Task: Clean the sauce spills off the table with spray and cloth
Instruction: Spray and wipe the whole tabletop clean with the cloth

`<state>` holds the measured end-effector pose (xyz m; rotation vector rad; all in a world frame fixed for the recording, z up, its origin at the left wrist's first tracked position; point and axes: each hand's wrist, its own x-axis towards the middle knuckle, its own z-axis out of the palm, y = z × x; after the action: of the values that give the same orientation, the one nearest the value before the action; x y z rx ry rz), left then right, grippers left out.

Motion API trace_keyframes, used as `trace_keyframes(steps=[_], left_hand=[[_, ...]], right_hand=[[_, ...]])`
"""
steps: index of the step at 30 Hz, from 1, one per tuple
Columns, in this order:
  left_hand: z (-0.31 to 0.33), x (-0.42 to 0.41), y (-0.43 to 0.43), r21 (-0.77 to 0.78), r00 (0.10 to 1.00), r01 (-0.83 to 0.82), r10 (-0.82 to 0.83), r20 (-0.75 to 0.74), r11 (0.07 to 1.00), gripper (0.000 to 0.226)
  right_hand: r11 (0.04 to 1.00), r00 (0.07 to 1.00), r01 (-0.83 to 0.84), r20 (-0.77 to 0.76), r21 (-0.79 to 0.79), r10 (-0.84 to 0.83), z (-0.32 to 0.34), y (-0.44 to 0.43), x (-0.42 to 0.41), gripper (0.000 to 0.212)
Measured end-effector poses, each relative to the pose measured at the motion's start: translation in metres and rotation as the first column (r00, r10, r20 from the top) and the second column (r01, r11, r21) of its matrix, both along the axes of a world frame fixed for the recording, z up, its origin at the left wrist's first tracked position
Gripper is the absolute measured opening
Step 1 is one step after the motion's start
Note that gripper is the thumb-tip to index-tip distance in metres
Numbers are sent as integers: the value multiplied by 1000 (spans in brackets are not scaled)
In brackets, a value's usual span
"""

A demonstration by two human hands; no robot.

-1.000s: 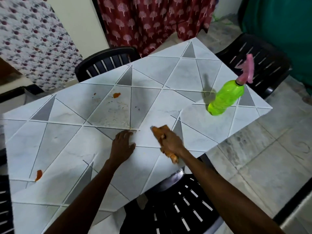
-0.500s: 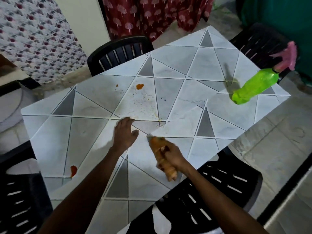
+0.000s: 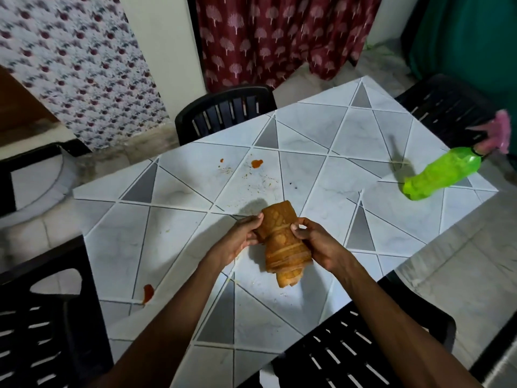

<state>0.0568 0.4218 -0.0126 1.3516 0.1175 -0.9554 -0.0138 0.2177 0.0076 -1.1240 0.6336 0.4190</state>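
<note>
An orange folded cloth (image 3: 282, 245) hangs above the middle of the grey tiled table (image 3: 349, 141). My left hand (image 3: 242, 236) grips its left edge and my right hand (image 3: 316, 242) grips its right edge. Orange sauce spots remain on the table: one blob (image 3: 256, 163) and a small dot (image 3: 221, 160) at the far side, with faint specks around them, and a larger streak (image 3: 147, 293) near the left edge. A green spray bottle (image 3: 442, 172) with a pink trigger head (image 3: 496, 134) stands at the right side of the table.
Black plastic chairs surround the table: one at the far side (image 3: 226, 110), one at the far right (image 3: 444, 105), one at the near left (image 3: 42, 331) and one at the near right (image 3: 363, 354). A red patterned curtain (image 3: 279, 37) hangs behind.
My right hand lifted the cloth off the table surface, and my left hand left the table and took hold of the cloth's other edge. The view shifted back and left.
</note>
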Motion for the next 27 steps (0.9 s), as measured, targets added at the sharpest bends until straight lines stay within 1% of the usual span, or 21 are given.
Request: trace_keyframes(steps=[3, 5, 9, 11, 13, 14, 15, 16, 17, 18, 19, 20, 21, 22, 23, 24, 27], left_hand=[[5, 1, 8, -33, 997, -75, 74, -21, 997, 43], [9, -2, 10, -32, 994, -101, 100, -42, 994, 46], [21, -14, 3, -36, 988, -151, 149, -43, 988, 24], [29, -21, -3, -29, 982, -189, 189, 23, 982, 23], [36, -27, -12, -2, 966, -226, 224, 131, 974, 26], [39, -29, -17, 15, 953, -240, 232, 197, 971, 26], [43, -33, -22, 41, 935, -244, 224, 274, 969, 25], [46, -36, -27, 73, 914, -240, 200, 352, 968, 23], [49, -39, -32, 110, 890, -230, 163, 426, 967, 22], [51, -41, -36, 149, 866, -215, 118, 486, 965, 22], [53, -42, -38, 185, 842, -202, 74, 534, 962, 24], [56, -45, -40, 218, 821, -193, 36, 569, 957, 27], [57, -47, -41, 246, 805, -182, 0, 594, 952, 29], [60, -50, -41, 266, 792, -174, -25, 610, 948, 32], [61, -52, -41, 273, 783, -166, -41, 620, 947, 33], [64, -55, -41, 281, 776, -161, -54, 628, 946, 33], [71, -65, -38, 326, 755, -177, -84, 650, 929, 31]], right_hand=[[991, 997, 57, -46, -118, -62, 1, 0, -2, 20], [975, 996, 48, -60, -217, -63, -1, 0, -5, 24], [930, 1000, 3, -17, -367, -10, -4, 2, -9, 29], [851, 997, -50, 28, -524, 76, -3, 3, -12, 22], [720, 983, -78, 65, -690, 169, 0, 6, -14, 16], [672, 977, -60, 96, -738, 192, 3, 7, -14, 15], [661, 972, -48, 118, -749, 203, 10, 8, -15, 16], [709, 974, -44, 129, -704, 189, 17, 8, -15, 20], [805, 982, -59, 109, -590, 152, 26, 8, -15, 28], [912, 992, -69, 73, -404, 107, 35, 8, -14, 38], [978, 997, -59, 36, -202, 68, 42, 7, -13, 48], [998, 999, -44, 18, -52, 45, 48, 4, -13, 55], [999, 999, -38, 11, 26, 38, 51, 1, -12, 60], [998, 999, -44, 17, 50, 43, 54, -1, -12, 62], [997, 998, -62, 27, 42, 61, 54, -2, -12, 61], [996, 995, -91, 39, 20, 90, 56, -3, -13, 56], [988, 988, -140, 57, -62, 144, 56, -4, -17, 30]])
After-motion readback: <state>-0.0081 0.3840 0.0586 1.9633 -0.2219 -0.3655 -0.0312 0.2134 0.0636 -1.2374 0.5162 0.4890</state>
